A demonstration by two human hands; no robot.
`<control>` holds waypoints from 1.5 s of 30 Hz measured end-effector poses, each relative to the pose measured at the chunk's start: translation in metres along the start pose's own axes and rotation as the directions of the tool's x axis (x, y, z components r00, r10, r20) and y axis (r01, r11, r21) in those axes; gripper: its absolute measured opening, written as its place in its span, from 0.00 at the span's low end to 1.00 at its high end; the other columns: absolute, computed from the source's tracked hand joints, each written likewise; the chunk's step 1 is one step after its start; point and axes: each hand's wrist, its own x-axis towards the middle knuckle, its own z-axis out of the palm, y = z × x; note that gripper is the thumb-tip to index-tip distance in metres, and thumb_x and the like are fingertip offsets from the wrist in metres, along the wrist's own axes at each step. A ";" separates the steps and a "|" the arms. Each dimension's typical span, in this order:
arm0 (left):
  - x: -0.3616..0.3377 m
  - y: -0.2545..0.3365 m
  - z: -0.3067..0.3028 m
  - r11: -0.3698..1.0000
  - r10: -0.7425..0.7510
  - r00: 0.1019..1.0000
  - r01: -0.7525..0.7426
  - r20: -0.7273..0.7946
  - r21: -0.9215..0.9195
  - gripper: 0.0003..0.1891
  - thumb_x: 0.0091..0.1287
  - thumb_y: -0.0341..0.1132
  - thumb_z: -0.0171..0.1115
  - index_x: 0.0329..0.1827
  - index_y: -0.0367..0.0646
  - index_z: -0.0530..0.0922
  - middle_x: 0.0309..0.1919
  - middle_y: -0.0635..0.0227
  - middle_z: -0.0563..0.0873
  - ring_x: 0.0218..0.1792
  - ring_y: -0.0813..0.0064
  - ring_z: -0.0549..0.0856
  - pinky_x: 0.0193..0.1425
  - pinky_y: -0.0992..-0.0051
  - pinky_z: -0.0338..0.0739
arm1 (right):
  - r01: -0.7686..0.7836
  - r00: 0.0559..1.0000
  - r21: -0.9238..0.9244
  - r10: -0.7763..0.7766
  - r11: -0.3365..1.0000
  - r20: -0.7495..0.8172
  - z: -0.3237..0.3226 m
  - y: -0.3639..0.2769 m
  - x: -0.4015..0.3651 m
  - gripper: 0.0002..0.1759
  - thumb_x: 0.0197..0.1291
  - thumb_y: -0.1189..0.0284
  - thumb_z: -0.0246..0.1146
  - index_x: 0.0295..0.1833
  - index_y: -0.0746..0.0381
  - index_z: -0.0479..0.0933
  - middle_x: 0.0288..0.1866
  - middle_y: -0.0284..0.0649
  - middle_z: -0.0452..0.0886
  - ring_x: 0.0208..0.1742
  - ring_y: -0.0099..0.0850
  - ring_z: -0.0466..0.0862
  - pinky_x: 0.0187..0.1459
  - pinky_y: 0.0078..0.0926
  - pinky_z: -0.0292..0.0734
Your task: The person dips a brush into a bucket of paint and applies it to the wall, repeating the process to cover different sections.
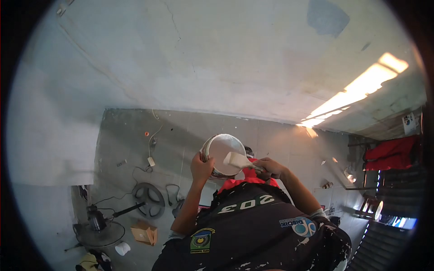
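Head view, looking down past the chest. Left hand (201, 168) was closed around the side of a paint bucket (209, 145), held up at chest height. Right hand (271, 168) was wrapped around the handle of a wide brush (237, 160), whose bristles lay over the bucket's mouth, coated white. The bucket showed pale paint inside; its level could not be read.

Wall (203, 58) ahead looked mostly pale and even, with faint cracks. One darker blue-grey patch (327, 18) stood high on the right, seemingly not yet covered. Judged from this, most of the coating was done, and that patch and perhaps the upper edge were left.

On the floor (126, 140) to the left: a dismantled fan (97, 226), a cardboard box (145, 234), a loose cable (151, 140).
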 end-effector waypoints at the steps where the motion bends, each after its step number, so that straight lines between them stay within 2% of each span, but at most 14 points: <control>1: 0.004 0.005 0.005 1.000 0.001 1.000 -0.001 0.026 -0.011 0.20 0.48 0.41 0.66 0.39 0.33 0.80 0.32 0.48 0.85 0.37 0.49 0.86 0.44 0.60 0.79 | 0.024 0.999 -0.071 -0.027 0.997 -0.031 -0.004 -0.001 -0.001 0.13 0.73 0.64 0.54 0.44 0.62 0.78 0.23 0.31 0.75 0.11 0.16 0.63 0.12 0.17 0.55; 11: 0.068 0.056 0.050 0.976 0.199 0.976 -0.189 0.091 -0.108 0.17 0.50 0.38 0.68 0.34 0.32 0.77 0.25 0.55 0.82 0.29 0.62 0.83 0.34 0.64 0.75 | 0.179 0.981 0.183 -0.190 0.967 0.045 -0.067 -0.026 0.001 0.14 0.73 0.63 0.51 0.37 0.58 0.73 0.17 0.27 0.64 0.13 0.17 0.61 0.14 0.19 0.54; 13: 0.081 0.060 0.058 0.964 0.229 0.969 -0.212 0.095 -0.157 0.16 0.51 0.37 0.69 0.33 0.32 0.77 0.24 0.59 0.81 0.28 0.70 0.80 0.33 0.66 0.74 | 0.394 0.915 -0.143 -0.402 0.908 -0.036 -0.089 -0.027 0.010 0.14 0.73 0.63 0.50 0.40 0.59 0.77 0.18 0.26 0.63 0.14 0.16 0.62 0.15 0.19 0.55; 17: 0.102 0.092 0.080 0.936 0.231 0.965 -0.184 0.128 -0.302 0.15 0.52 0.36 0.69 0.32 0.32 0.77 0.24 0.62 0.81 0.29 0.76 0.78 0.33 0.69 0.74 | 0.355 0.919 0.004 -0.348 0.935 -0.185 -0.104 -0.052 0.011 0.17 0.71 0.63 0.54 0.52 0.63 0.80 0.29 0.31 0.78 0.23 0.19 0.74 0.21 0.18 0.69; 19: 0.115 0.092 0.090 0.922 0.257 0.958 -0.204 0.126 -0.331 0.15 0.52 0.36 0.69 0.31 0.32 0.76 0.24 0.61 0.81 0.30 0.76 0.78 0.33 0.69 0.74 | 0.202 0.979 0.147 -0.195 0.968 -0.059 -0.118 -0.066 0.002 0.18 0.71 0.64 0.54 0.55 0.66 0.79 0.42 0.37 0.83 0.38 0.23 0.80 0.37 0.21 0.79; 21: 0.131 0.089 0.104 0.942 0.254 0.955 -0.208 0.153 -0.264 0.15 0.51 0.37 0.69 0.31 0.32 0.76 0.24 0.61 0.81 0.29 0.74 0.80 0.33 0.68 0.74 | 0.073 0.948 0.332 -0.168 0.940 0.269 -0.175 -0.041 0.034 0.18 0.72 0.65 0.53 0.54 0.67 0.79 0.42 0.37 0.83 0.37 0.21 0.80 0.37 0.22 0.79; 22: 0.136 0.096 0.113 0.935 0.274 0.950 -0.227 0.149 -0.272 0.15 0.51 0.37 0.69 0.31 0.32 0.76 0.24 0.61 0.81 0.29 0.74 0.80 0.33 0.68 0.74 | 0.181 0.977 0.093 -0.168 0.979 -0.133 -0.128 -0.077 -0.005 0.17 0.73 0.65 0.51 0.51 0.65 0.80 0.31 0.30 0.79 0.24 0.16 0.74 0.22 0.15 0.70; 25: 0.144 0.107 0.127 0.948 0.287 0.947 -0.261 0.140 -0.181 0.17 0.50 0.38 0.70 0.31 0.32 0.76 0.24 0.60 0.81 0.28 0.72 0.81 0.33 0.67 0.75 | 0.088 0.957 0.373 -0.183 0.923 0.225 -0.148 -0.079 0.003 0.16 0.74 0.65 0.50 0.50 0.63 0.79 0.23 0.25 0.72 0.16 0.13 0.65 0.16 0.13 0.58; 26: 0.146 0.108 0.129 0.960 0.250 0.953 -0.221 0.168 -0.172 0.17 0.50 0.38 0.70 0.31 0.32 0.76 0.23 0.60 0.81 0.27 0.71 0.81 0.33 0.67 0.75 | 0.102 0.988 0.275 -0.130 0.956 0.086 -0.143 -0.083 0.002 0.16 0.77 0.64 0.45 0.56 0.61 0.74 0.20 0.23 0.62 0.14 0.14 0.57 0.13 0.15 0.48; 29: 0.156 0.102 0.129 0.963 0.228 0.952 -0.189 0.206 -0.193 0.17 0.49 0.38 0.71 0.30 0.32 0.76 0.23 0.61 0.81 0.27 0.71 0.81 0.33 0.68 0.75 | 0.145 0.983 0.169 -0.123 0.975 -0.134 -0.115 -0.111 -0.010 0.14 0.75 0.64 0.49 0.46 0.61 0.76 0.21 0.25 0.66 0.16 0.14 0.63 0.15 0.15 0.55; 33: 0.176 0.111 0.113 0.948 0.237 0.943 -0.171 0.234 -0.268 0.16 0.49 0.38 0.71 0.28 0.33 0.76 0.23 0.63 0.81 0.27 0.74 0.80 0.32 0.70 0.74 | 0.280 0.960 0.288 -0.276 0.916 -0.056 -0.104 -0.138 -0.010 0.14 0.75 0.64 0.49 0.44 0.61 0.76 0.20 0.25 0.67 0.16 0.16 0.62 0.16 0.15 0.56; 37: 0.197 0.127 0.091 0.982 0.132 0.950 -0.088 0.283 -0.165 0.15 0.48 0.36 0.70 0.29 0.32 0.76 0.24 0.64 0.82 0.27 0.76 0.80 0.31 0.71 0.74 | 0.638 0.748 0.104 -0.582 0.763 -0.320 -0.062 -0.223 -0.051 0.16 0.74 0.60 0.50 0.39 0.60 0.74 0.20 0.28 0.67 0.16 0.17 0.62 0.17 0.17 0.56; 42: 0.212 0.130 0.080 0.962 0.195 0.943 -0.130 0.270 -0.242 0.16 0.48 0.35 0.70 0.31 0.32 0.76 0.26 0.63 0.81 0.28 0.75 0.80 0.32 0.71 0.74 | 0.892 0.193 -0.298 -0.882 0.340 -0.431 -0.018 -0.366 -0.135 0.14 0.72 0.60 0.57 0.39 0.60 0.74 0.23 0.29 0.70 0.18 0.15 0.64 0.18 0.16 0.55; 45: 0.215 0.132 0.070 0.964 0.222 0.946 -0.178 0.236 -0.197 0.16 0.48 0.34 0.70 0.32 0.32 0.75 0.26 0.63 0.81 0.29 0.74 0.80 0.34 0.70 0.75 | 0.582 -0.281 -0.805 -0.900 0.116 -0.333 0.031 -0.445 -0.195 0.15 0.73 0.62 0.54 0.43 0.64 0.77 0.24 0.28 0.71 0.22 0.15 0.68 0.21 0.17 0.61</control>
